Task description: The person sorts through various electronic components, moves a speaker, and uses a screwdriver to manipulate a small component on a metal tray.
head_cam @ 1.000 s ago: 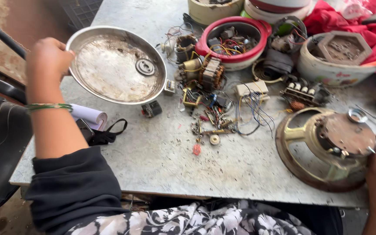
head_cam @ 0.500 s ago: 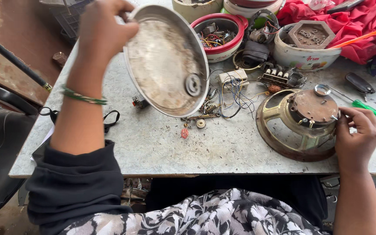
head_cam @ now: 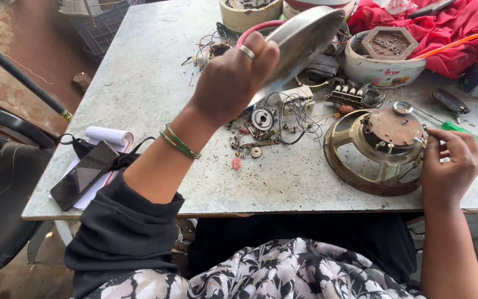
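Left hand [head_cam: 233, 77] raised, gripping tilted metal pan [head_cam: 300, 41].

Metal dish [head_cam: 305, 39]: dull silver-grey.
Ring [head_cam: 247, 52]: silver.
Bangles [head_cam: 181, 144]: green, with thin gold.
Sleeve [head_cam: 120, 232]: black.
Lap cloth [head_cam: 300, 274]: black with white-grey floral print.
Speaker frame [head_cam: 355, 160]: rusty brown, tan arms.
Screwdriver handle [head_cam: 463, 132]: bright green.
Cloth [head_cam: 460, 27]: red.
Bowl [head_cam: 383, 69]: white.
Phone [head_cam: 84, 174]: black.
Paper roll [head_cam: 109, 135]: white.
Tabletop [head_cam: 156, 83]: mottled grey.
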